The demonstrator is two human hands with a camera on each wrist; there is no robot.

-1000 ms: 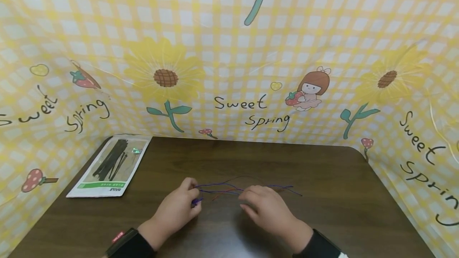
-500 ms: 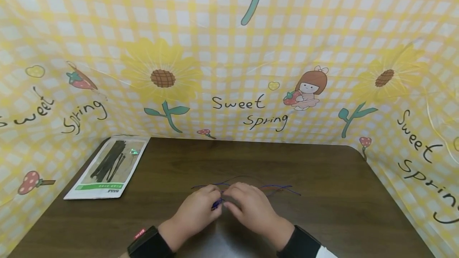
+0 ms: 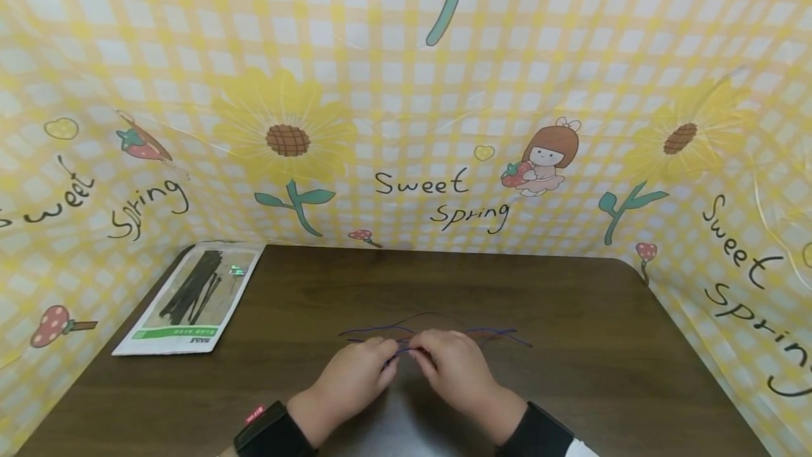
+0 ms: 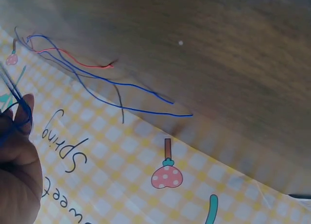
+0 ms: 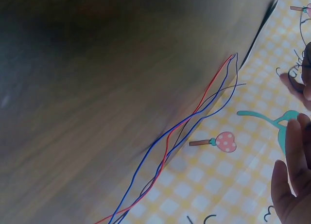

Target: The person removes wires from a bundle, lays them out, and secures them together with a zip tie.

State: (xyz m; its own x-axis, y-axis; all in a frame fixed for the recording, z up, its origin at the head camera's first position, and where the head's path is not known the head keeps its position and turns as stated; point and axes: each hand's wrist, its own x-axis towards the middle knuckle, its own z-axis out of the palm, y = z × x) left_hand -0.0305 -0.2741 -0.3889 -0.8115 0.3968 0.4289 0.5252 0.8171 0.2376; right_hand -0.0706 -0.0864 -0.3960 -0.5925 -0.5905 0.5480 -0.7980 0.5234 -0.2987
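In the head view my left hand (image 3: 357,374) holds a small looped bundle of thin blue wire (image 4: 25,118); the left wrist view shows its loops at the fingertips. My right hand (image 3: 458,376) is close beside it, thumb and forefinger pinching a short blue stretch that bridges the two hands. In the right wrist view, only some fingers of the right hand (image 5: 291,168) show, and its pinch is out of sight. Behind both hands, loose blue wires (image 5: 146,158) lie crossing on the table with a red wire (image 5: 212,83) and a thin dark wire (image 4: 119,100).
A white packet (image 3: 166,343) with a green band and dark strips pictured on it lies at the table's left back corner. Yellow checked cloth (image 3: 406,104) rises behind and at both sides of the dark wooden table (image 3: 571,386).
My left hand has moved right, up to the right hand, which shifted slightly left. The blue bundle came along, and a strand now spans both hands. The loose wires behind stay on the table.
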